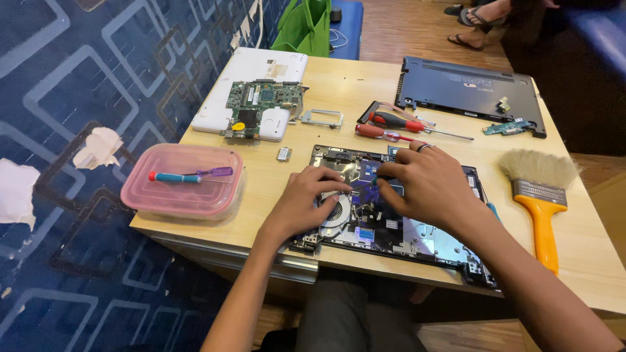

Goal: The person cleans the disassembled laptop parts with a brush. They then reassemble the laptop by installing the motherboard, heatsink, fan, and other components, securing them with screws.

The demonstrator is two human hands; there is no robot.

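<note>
Opened laptop point(417, 241) lies at the wooden table's point(326, 98) near edge, its insides bare. From the head view, both hands rest on it: left hand point(306, 199) curled by the round fan point(336, 215), right hand point(427, 182) pinching something small; what, I cannot tell.

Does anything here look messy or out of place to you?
Yes: crumpled white paper scraps lie on the blue carpet left of the table. On the table, the opened laptop under both hands overhangs the near edge slightly. The tools and parts are spread out but nothing looks spilled.
</note>
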